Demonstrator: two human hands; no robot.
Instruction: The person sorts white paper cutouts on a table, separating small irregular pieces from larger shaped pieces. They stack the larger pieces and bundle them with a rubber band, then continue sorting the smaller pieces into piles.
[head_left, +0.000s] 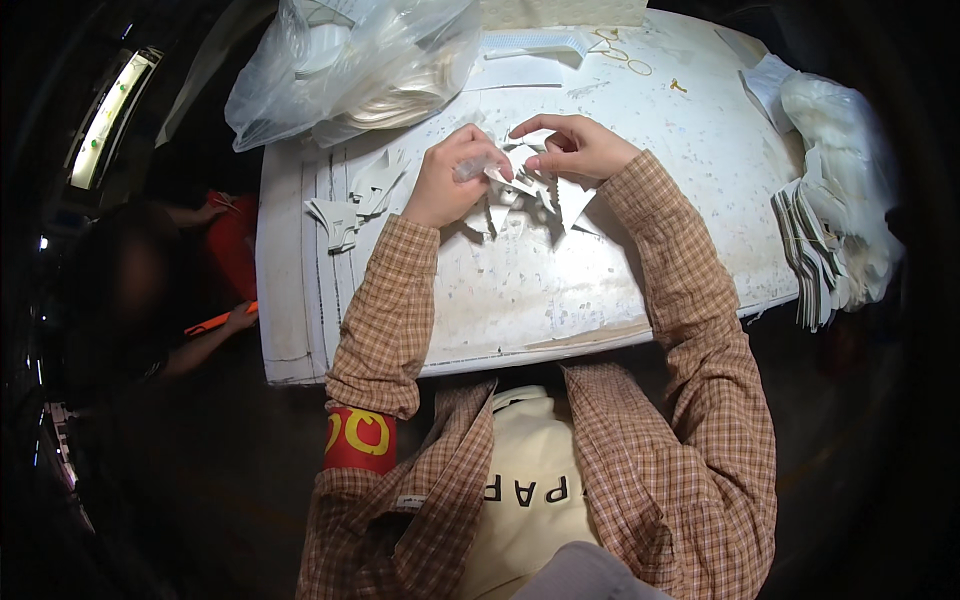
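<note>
Over the middle of the worktable, my left hand [455, 180] pinches a white cut-out piece [516, 183], thin like card or sheet plastic. Something translucent is wrapped around one of its fingers. My right hand [585, 148] is just to the right, its thumb and index finger curved and apart, close to the same pieces; whether it touches one I cannot tell. Under and between both hands lies a loose heap of white angular pieces [573, 203], partly hidden by the fingers. Left of my left hand lie more white pieces [340, 222] in small stacks.
A clear plastic bag [350, 75] of white pieces fills the far left of the white table [480, 325]. Yellow rubber bands [630, 62] lie at the back. Bundled white pieces [803, 255] and another plastic bag [835, 130] overhang the right edge. A person [135, 280] is at the left.
</note>
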